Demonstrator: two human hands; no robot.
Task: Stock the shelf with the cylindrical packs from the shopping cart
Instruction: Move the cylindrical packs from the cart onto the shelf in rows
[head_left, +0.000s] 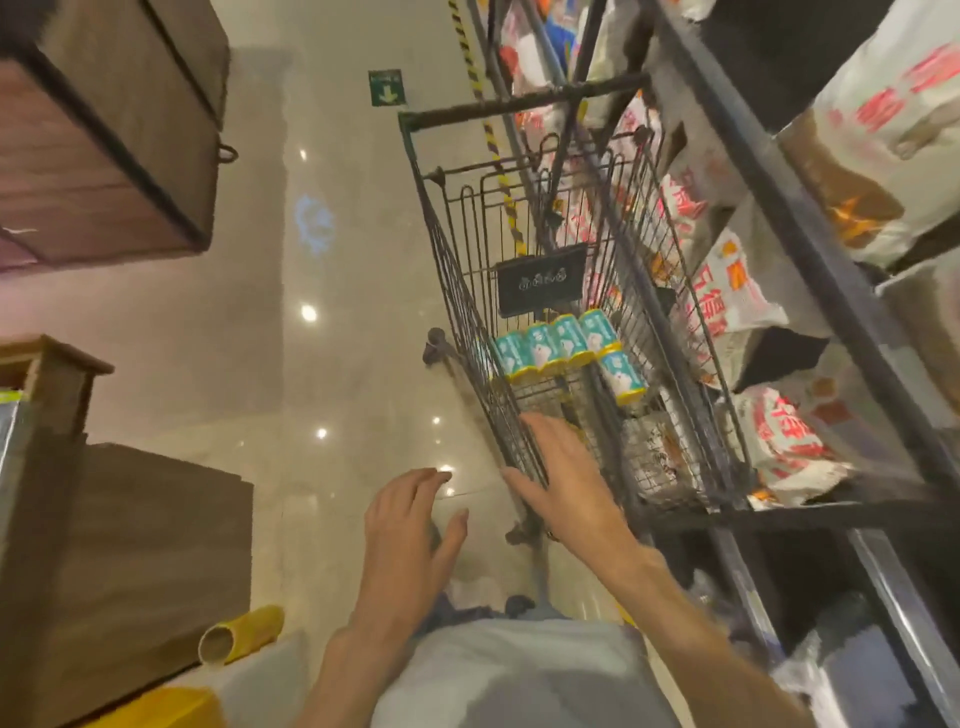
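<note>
Both hands are empty with fingers spread: right hand (558, 480) over the shopping cart (457, 291) rim, left hand (410, 530) beside it. The cylindrical packs (561, 345) lie beyond the fingertips; a hasty grab could roll them away.

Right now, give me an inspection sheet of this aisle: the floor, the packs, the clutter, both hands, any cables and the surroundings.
Surface: glossy pale floor, ceiling lights reflected in it.
Job's things: teal cylindrical packs with yellow ends lie in a row in the shopping cart; one more pack lies beside the row.
Clutter: a yellow tube with an open end lies at lower left.
Hands: left hand open, holding nothing, above the floor; right hand open, fingers spread at the cart's near rim.
Cables: nothing seen.
Surroundings: dark metal shelf on the right holds white bags with red print; wooden units on the left; green arrow sign on the floor.
</note>
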